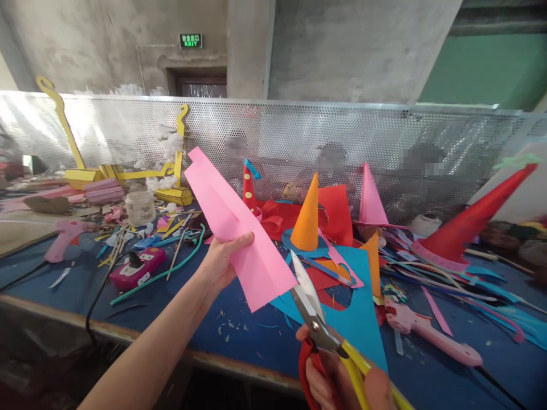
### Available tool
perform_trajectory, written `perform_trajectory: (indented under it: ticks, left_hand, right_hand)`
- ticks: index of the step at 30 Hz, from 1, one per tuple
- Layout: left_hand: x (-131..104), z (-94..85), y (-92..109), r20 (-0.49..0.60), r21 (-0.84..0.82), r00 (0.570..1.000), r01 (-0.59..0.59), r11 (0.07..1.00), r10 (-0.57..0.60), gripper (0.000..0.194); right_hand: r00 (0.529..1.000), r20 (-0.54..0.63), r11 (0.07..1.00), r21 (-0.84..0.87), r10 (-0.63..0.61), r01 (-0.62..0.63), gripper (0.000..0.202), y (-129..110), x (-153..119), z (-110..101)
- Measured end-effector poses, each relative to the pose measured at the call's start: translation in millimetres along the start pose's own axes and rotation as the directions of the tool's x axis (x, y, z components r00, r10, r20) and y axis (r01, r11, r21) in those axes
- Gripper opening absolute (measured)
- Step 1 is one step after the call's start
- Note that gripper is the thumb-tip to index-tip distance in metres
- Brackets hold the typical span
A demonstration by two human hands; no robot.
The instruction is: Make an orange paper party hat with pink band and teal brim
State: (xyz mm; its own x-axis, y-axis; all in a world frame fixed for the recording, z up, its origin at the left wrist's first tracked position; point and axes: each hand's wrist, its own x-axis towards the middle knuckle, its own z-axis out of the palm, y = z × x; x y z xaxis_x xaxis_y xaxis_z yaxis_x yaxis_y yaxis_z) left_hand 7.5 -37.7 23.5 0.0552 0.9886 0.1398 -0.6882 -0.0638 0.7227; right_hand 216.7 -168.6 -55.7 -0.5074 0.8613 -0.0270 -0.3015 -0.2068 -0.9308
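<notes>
My left hand [221,263] holds a folded pink paper sheet [231,228] up over the blue table [239,336], thumb on its front face. My right hand [342,384] grips scissors [316,319] with red and yellow handles; the open blades touch the paper's lower right corner. Just behind the blades lies a blue paper sheet [359,324] with scraps of red paper on it.
Paper cone hats stand behind: an orange cone [308,216], a red dotted cone [248,191], a pink cone [370,199], a large red cone [470,219]. Pink glue guns [431,333] [64,236] lie right and left. A perforated metal screen [342,142] backs the table. Strips and scraps litter it.
</notes>
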Motion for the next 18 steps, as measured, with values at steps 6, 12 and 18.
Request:
perform_trajectory:
  ticks: [6, 12, 18]
  left_hand:
    - [2.3, 1.4, -0.9, 0.005, 0.000, 1.000, 0.005, 1.000, -0.005, 0.046]
    - [2.5, 0.2, -4.0, 0.005, 0.006, 1.000, -0.009, 1.000, 0.009, 0.047]
    - [3.2, -0.9, -3.4, -0.007, 0.005, 1.000, -0.020, 1.000, 0.020, 0.047]
  right_hand:
    - [0.997, -0.071, 0.999, 0.038, 0.039, -0.036, 0.093, -20.3, -9.1, 16.5]
    - [0.998, -0.068, 1.000, 0.027, -0.004, 0.006, 0.085, -13.7, -2.0, 13.5]
    - [0.998, -0.061, 1.000, -0.001, 0.000, 0.000, 0.077, -4.1, 1.5, 1.8]
